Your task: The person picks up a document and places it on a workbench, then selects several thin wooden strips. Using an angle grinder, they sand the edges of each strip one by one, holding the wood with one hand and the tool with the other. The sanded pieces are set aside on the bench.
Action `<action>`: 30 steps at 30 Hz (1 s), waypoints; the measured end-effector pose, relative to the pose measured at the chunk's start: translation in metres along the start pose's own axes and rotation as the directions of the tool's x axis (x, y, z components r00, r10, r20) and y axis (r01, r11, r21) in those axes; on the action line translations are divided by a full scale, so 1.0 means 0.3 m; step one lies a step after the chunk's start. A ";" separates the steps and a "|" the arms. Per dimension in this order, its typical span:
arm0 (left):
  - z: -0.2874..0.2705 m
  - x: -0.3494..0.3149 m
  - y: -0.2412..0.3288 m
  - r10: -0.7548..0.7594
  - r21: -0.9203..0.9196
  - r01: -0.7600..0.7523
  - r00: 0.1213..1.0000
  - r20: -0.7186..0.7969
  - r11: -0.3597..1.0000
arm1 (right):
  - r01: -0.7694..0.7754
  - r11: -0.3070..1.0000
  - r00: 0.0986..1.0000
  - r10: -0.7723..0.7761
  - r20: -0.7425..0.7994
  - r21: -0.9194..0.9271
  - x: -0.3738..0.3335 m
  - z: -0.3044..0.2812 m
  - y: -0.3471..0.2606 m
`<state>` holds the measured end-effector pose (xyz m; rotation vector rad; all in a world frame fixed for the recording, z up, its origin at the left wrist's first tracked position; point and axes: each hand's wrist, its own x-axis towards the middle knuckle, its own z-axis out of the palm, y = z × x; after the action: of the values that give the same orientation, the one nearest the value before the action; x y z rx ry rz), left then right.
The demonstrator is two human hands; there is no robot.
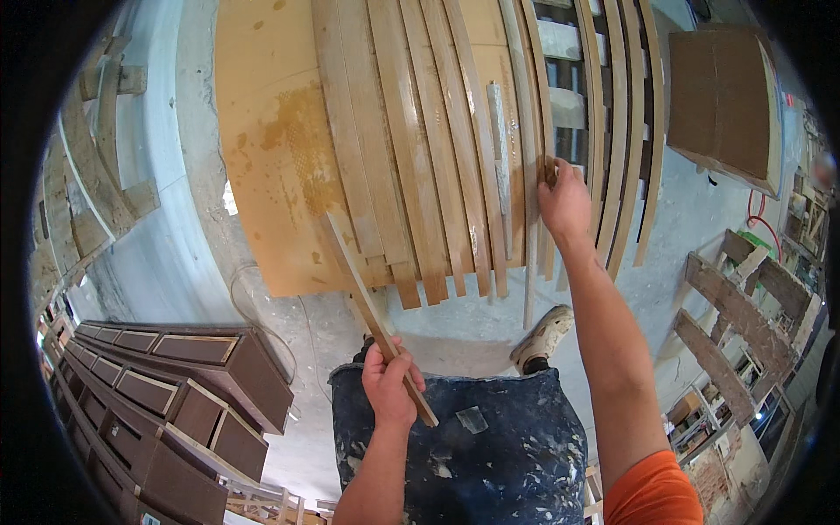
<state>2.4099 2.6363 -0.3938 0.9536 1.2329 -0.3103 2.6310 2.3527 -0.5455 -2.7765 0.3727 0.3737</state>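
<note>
My left hand [391, 383] is closed around a thin wooden strip [354, 273], held slanting over my lap with its far end above the tan board [247, 153]. My right hand [563, 203] is closed at the right part of the board, fingertips pinched by a small brown piece [549, 171] whose kind I cannot make out. It lies against the narrow wooden strips there. Several long wooden slats [404, 131] lie side by side, pointing away from me, some with wet, shiny patches. Among them rests a thin whitish, speckled strip [500, 166].
More slats [615, 149] lie across dark, gapped supports on the right. A cardboard box [719, 101] stands beyond them. Rough wooden frames [744, 319] lean at the right. Dark brown cabinet pieces [192, 385] stand at lower left. A cable [249, 289] runs over the floor.
</note>
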 end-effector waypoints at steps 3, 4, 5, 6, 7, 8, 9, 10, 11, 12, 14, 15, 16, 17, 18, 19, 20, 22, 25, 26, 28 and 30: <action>-0.012 0.002 -0.002 -0.011 -0.009 0.011 1.000 0.006 1.000 | -0.004 0.999 0.999 0.006 -0.054 0.034 0.007 0.013 -0.016; -0.012 0.001 0.001 -0.020 -0.007 0.020 1.000 0.001 1.000 | -0.054 0.998 0.998 0.056 -0.041 0.029 0.015 0.028 0.001; -0.010 0.007 0.006 -0.026 -0.004 0.026 1.000 -0.001 1.000 | -0.104 0.994 0.994 0.105 -0.032 0.026 0.028 0.041 0.014; -0.010 0.010 0.009 -0.033 -0.004 0.033 0.999 -0.005 0.999 | -0.107 0.994 0.994 0.107 -0.008 -0.001 0.039 0.049 0.030; -0.010 0.010 0.013 -0.039 -0.003 0.039 0.999 -0.008 0.999 | -0.108 0.994 0.994 0.109 0.015 -0.027 0.050 0.053 0.048; -0.013 0.007 0.014 -0.045 -0.003 0.045 0.999 -0.015 0.999 | -0.108 0.993 0.993 0.110 0.041 -0.052 0.055 0.053 0.051; -0.017 0.004 0.017 -0.053 -0.004 0.053 0.998 -0.018 0.999 | -0.092 0.995 0.995 0.094 0.045 -0.044 0.056 0.053 0.053; -0.022 -0.001 0.019 -0.061 -0.005 0.061 0.998 -0.020 0.998 | -0.077 0.996 0.996 0.078 0.048 -0.035 0.054 0.050 0.055; -0.016 0.008 0.023 -0.061 -0.008 0.060 0.998 -0.015 0.998 | -0.057 0.998 0.998 0.058 0.040 -0.024 0.070 0.041 0.052; -0.009 0.016 0.024 -0.063 -0.014 0.062 0.998 -0.022 0.998 | -0.068 0.997 0.997 0.067 0.031 0.026 0.087 0.034 0.056; -0.013 0.012 0.017 -0.067 -0.026 0.066 0.997 -0.038 0.997 | -0.083 0.988 0.996 0.081 0.021 0.128 0.073 0.017 0.063; -0.021 0.010 0.010 -0.058 -0.045 0.056 0.998 -0.027 0.997 | -0.128 0.975 0.992 0.128 0.010 0.180 0.061 -0.006 0.042; -0.029 0.016 -0.001 -0.048 -0.063 0.047 0.999 -0.016 0.997 | -0.171 0.957 0.984 0.176 0.002 0.233 0.050 -0.028 0.020; -0.030 0.018 -0.008 -0.043 -0.081 0.042 0.999 -0.004 0.996 | -0.214 0.935 0.975 0.224 -0.002 0.283 0.029 -0.049 -0.001; -0.022 0.016 -0.001 -0.040 -0.083 0.040 0.999 0.002 0.996 | -0.166 0.925 0.975 0.205 -0.081 0.341 0.003 -0.061 -0.019; -0.018 0.014 -0.002 -0.043 -0.075 0.042 0.999 -0.002 0.996 | -0.114 0.912 0.969 0.190 -0.160 0.394 -0.026 -0.068 -0.038; -0.017 0.016 -0.006 -0.044 -0.065 0.044 0.999 -0.004 0.997 | -0.117 0.875 0.969 0.205 -0.141 0.469 -0.052 -0.065 -0.047; -0.011 0.021 -0.006 -0.048 -0.062 0.048 0.999 -0.006 0.997 | -0.132 0.864 0.956 0.241 -0.168 0.486 -0.118 -0.039 -0.079; -0.010 0.023 -0.007 -0.046 -0.078 0.046 0.999 -0.004 0.996 | -0.139 0.848 0.955 0.251 -0.157 0.512 -0.212 -0.001 -0.131; -0.011 0.023 -0.006 -0.041 -0.074 0.042 0.999 0.004 0.996 | -0.147 0.832 0.954 0.263 -0.147 0.535 -0.230 0.014 -0.146; -0.013 0.021 -0.004 -0.034 -0.074 0.034 0.999 0.004 0.997 | -0.116 0.835 0.960 0.234 -0.156 0.539 -0.246 0.048 -0.174; -0.014 0.019 -0.001 -0.034 -0.077 0.034 0.999 -0.001 0.996 | -0.078 0.851 0.961 0.202 -0.187 0.519 -0.251 0.076 -0.193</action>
<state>2.4090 2.6407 -0.3991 0.8682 1.2552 -0.2866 2.5730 2.4294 -0.5286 -2.2749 0.6345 -0.0318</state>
